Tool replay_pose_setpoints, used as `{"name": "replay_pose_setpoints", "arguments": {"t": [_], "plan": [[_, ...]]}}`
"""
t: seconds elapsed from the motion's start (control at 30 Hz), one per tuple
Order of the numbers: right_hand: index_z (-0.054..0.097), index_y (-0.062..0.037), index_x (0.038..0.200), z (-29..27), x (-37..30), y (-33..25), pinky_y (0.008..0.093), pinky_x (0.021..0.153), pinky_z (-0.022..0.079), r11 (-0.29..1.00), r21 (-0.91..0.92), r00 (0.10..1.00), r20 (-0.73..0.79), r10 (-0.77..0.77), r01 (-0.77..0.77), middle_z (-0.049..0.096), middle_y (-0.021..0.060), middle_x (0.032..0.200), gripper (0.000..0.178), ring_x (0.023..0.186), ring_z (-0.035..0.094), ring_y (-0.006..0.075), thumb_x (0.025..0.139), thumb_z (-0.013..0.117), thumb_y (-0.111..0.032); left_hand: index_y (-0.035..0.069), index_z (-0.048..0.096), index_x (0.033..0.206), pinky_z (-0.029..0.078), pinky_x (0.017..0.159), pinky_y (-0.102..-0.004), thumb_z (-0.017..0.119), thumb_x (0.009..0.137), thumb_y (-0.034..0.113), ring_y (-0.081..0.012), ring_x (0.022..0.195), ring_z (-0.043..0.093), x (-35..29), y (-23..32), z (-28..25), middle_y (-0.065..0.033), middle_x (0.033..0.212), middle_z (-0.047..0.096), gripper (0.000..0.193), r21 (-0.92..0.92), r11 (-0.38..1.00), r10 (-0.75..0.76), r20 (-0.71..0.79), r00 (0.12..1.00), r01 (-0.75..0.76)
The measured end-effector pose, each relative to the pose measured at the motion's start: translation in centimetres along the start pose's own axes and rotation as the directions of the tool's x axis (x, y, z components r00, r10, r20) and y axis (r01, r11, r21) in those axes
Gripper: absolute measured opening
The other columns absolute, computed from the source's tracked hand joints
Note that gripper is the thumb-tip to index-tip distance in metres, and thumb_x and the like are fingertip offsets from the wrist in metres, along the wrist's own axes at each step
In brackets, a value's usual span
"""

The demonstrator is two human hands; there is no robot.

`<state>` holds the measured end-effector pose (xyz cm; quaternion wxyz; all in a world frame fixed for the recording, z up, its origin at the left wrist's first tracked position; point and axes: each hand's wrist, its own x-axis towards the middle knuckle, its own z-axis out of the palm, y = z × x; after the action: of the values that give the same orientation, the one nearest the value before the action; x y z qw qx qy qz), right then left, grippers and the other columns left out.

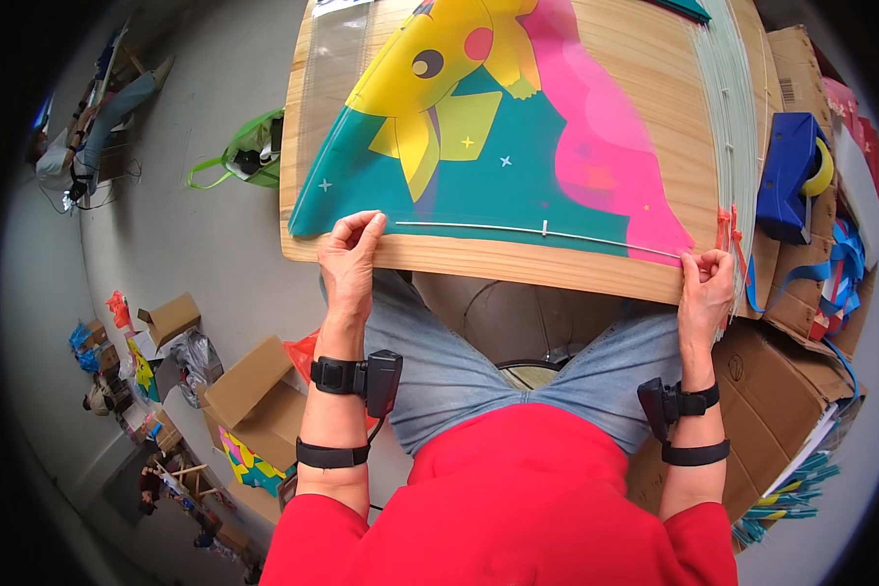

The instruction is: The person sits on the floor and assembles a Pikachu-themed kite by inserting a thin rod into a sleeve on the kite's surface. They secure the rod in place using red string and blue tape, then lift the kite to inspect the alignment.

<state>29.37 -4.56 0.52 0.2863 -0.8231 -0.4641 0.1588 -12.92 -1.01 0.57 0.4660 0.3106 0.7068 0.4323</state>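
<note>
- Nearest my view: red shirt (527, 488), black straps on both forearms.
- Left hand (350, 259): thumb and forefinger pressed together at the sheet's lower edge, just beside the rod's left end; I cannot tell whether they grip it.
- Right hand (705, 293): pinching the rod's right end at the sheet's corner.
- White rod (544, 229): lies along the lower edge of the printed sheet (518, 181), which is spread on the wooden tabletop (674, 68).
- Farther right: bundle of pale rods (728, 117), then blue tape dispenser (789, 176).
- Beyond, left: green bag (236, 146).
</note>
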Motion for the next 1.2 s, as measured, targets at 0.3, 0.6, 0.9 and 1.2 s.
{"name": "replay_pose_setpoints", "arguments": {"t": [0.3, 0.6, 0.9, 1.2], "plan": [[0.055, -0.0008, 0.093, 0.1, 0.1, 0.7, 0.0314, 0.067, 0.052, 1.000, -0.007, 1.000, -0.013, -0.010, 0.010, 0.063, 0.0092, 0.083, 0.023, 0.070, 0.062, 0.0164, 0.086, 0.077, -0.004, 0.003, 0.075, 0.098, 0.048, 0.078, -0.0200, 0.077, 0.089, 0.010, -0.0044, 0.082, 0.057, -0.1, -0.7, 0.4, 0.0030, 0.098, 0.061, 0.011, 0.019, 0.997, 0.081, -0.036, 0.996, -0.080], [0.055, -0.0003, 0.093, 0.3, 0.2, 1.3, 0.0313, 0.065, 0.050, 1.000, 0.024, 1.000, -0.015, -0.007, 0.008, 0.063, 0.0087, 0.081, 0.023, 0.067, 0.058, 0.0158, 0.086, 0.077, -0.005, 0.006, 0.077, 0.094, 0.047, 0.071, -0.0198, 0.081, 0.086, 0.011, -0.0040, 0.076, 0.049, -0.2, -1.1, 0.8, 0.0024, 0.106, 0.049, 0.010, 0.178, 0.966, 0.208, -0.110, 0.972, -0.187], [0.055, -0.0001, 0.094, 0.1, 0.2, 0.8, 0.0315, 0.066, 0.051, 1.000, -0.010, 1.000, -0.005, -0.024, 0.024, 0.064, 0.0094, 0.082, 0.024, 0.068, 0.060, 0.0162, 0.087, 0.077, -0.006, 0.006, 0.077, 0.093, 0.047, 0.071, -0.0209, 0.082, 0.084, 0.012, -0.0052, 0.077, 0.049, -0.1, -1.1, 0.8, 0.0021, 0.108, 0.046, 0.012, 0.216, 0.964, 0.185, -0.120, 0.975, -0.156], [0.055, -0.0004, 0.092, -0.3, 0.2, 0.5, 0.0323, 0.066, 0.053, 1.000, -0.011, 1.000, -0.006, -0.002, 0.002, 0.064, 0.0097, 0.082, 0.022, 0.070, 0.064, 0.0169, 0.086, 0.076, -0.004, 0.006, 0.078, 0.093, 0.047, 0.072, -0.0215, 0.082, 0.083, 0.012, -0.0058, 0.077, 0.048, -0.1, -1.2, 1.2, 0.0020, 0.106, 0.047, 0.012, 0.245, 0.955, 0.199, -0.119, 0.973, -0.166]]}}
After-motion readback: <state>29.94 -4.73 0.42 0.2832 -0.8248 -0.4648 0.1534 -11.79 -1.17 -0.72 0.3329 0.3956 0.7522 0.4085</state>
